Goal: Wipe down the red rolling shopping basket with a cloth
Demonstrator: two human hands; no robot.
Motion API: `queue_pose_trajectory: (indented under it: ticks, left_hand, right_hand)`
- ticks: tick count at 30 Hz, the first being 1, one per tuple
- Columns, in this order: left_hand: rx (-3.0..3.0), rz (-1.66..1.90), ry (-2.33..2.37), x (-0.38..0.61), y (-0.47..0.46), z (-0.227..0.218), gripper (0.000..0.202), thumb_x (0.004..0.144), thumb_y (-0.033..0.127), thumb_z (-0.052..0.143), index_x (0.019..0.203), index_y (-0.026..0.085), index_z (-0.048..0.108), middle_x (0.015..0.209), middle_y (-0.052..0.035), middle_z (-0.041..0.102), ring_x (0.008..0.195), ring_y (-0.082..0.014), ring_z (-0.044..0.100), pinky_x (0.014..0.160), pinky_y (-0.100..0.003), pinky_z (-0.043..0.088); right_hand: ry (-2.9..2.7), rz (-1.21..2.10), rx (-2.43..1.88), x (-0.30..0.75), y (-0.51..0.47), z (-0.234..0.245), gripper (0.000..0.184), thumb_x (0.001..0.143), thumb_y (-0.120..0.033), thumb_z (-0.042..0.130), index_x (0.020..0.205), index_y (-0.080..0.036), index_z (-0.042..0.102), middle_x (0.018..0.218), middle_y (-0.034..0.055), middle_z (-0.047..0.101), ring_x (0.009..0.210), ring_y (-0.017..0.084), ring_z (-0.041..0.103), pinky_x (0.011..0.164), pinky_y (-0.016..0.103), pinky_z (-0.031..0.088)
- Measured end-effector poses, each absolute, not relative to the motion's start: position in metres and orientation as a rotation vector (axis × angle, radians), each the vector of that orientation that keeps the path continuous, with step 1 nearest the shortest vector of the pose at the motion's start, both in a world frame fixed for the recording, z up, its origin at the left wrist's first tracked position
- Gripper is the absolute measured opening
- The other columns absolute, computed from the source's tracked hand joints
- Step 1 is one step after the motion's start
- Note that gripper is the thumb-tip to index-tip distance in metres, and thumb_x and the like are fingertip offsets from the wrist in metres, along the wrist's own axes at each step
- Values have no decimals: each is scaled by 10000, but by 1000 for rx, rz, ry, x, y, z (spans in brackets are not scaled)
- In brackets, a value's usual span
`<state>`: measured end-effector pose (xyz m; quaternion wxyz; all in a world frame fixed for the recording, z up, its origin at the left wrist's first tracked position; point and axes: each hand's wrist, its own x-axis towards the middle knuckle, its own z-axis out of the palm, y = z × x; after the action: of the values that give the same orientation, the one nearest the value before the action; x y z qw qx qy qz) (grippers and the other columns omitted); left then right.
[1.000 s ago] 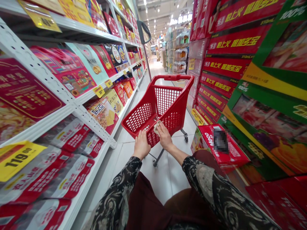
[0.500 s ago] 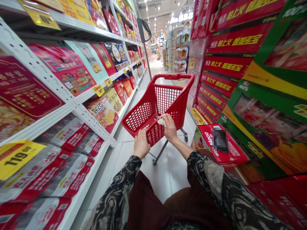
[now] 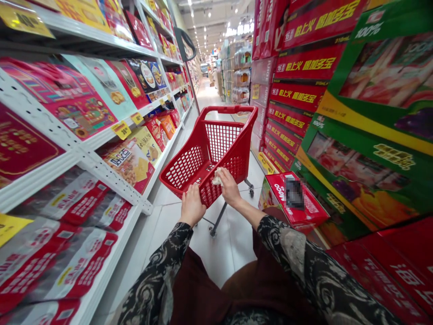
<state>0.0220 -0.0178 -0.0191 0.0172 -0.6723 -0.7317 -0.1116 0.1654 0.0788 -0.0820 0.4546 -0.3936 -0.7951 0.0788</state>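
A red plastic shopping cart (image 3: 239, 164) with perforated basket walls stands in front of me on grey legs with castors, its basket bare inside. My left hand (image 3: 193, 206) is closed over the near rim, fingers reaching to the inner side. To the right of it, my right hand (image 3: 230, 188) presses a crumpled whitish cloth (image 3: 217, 177) against the same side, close to the rim. The fingers partly cover the cloth.
White shelving (image 3: 89, 151) with boxed and bagged goods lines the left side. Stacked red drink cartons (image 3: 292, 110) and green fruit cartons (image 3: 365, 158) rise on the right. A red box (image 3: 313, 212) stands by my right arm. Beyond the cart, a grey-handled pole (image 3: 189, 76) leans by the shelves.
My view has turned slightly right, so shelves, cart and cartons sit further left. Both hands stay on the cart's near side, and the cloth remains in my right hand.
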Motion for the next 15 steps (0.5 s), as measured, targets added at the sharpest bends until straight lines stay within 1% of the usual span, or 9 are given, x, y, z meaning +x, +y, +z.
queue_pose_trajectory:
  ticks: [2, 4, 7, 10, 12, 15]
  left_hand:
    - [-2104, -353, -2252, 31, -16, -18, 763, 618, 103, 503, 1348, 53, 287, 1410, -206, 389, 1337, -285, 321, 1085, -474, 278]
    - [-2124, -359, -2231, 41, -13, -16, 759, 617, 108, 509, 1343, 53, 294, 1402, -206, 399, 1328, -280, 338, 1078, -467, 288]
    - [-2184, -359, -2211, 52, -8, -14, 766, 617, 118, 520, 1347, 51, 295, 1401, -201, 404, 1328, -274, 339, 1088, -462, 277]
    - [-2332, -327, -2120, 51, -2, -14, 746, 633, 143, 529, 1342, 56, 313, 1392, -188, 423, 1319, -262, 357, 1084, -429, 301]
    - [-2333, -286, -2098, 44, 1, -16, 682, 672, 161, 515, 1326, 68, 344, 1390, -180, 429, 1326, -275, 344, 1088, -460, 289]
    - [-2213, -260, -2140, 32, 3, -22, 644, 705, 168, 511, 1321, 71, 351, 1421, -190, 383, 1357, -322, 273, 1093, -550, 232]
  right_hand:
    - [-1868, 142, -974, 167, 87, -60, 614, 770, 6, 400, 1367, -134, 406, 1469, 88, 330, 1390, 202, 217, 1148, 403, 235]
    - [-1857, 132, -994, 167, 94, -46, 607, 787, -5, 394, 1375, -155, 397, 1478, 75, 315, 1395, 201, 203, 1149, 417, 225]
    - [-1961, 166, -1029, 169, 97, -44, 534, 805, -6, 404, 1316, -142, 473, 1441, 108, 380, 1381, 213, 245, 1121, 438, 268]
    - [-2038, 152, -1038, 178, 89, -55, 449, 829, -24, 442, 1255, -131, 532, 1422, 130, 404, 1379, 228, 248, 1097, 449, 297]
    - [-2078, 119, -997, 186, 79, -61, 415, 842, -44, 462, 1239, -133, 545, 1412, 135, 418, 1380, 231, 247, 1086, 453, 310]
    - [-2166, 78, -855, 193, 59, -68, 398, 854, -52, 455, 1230, -145, 550, 1388, 126, 453, 1380, 213, 250, 1069, 433, 342]
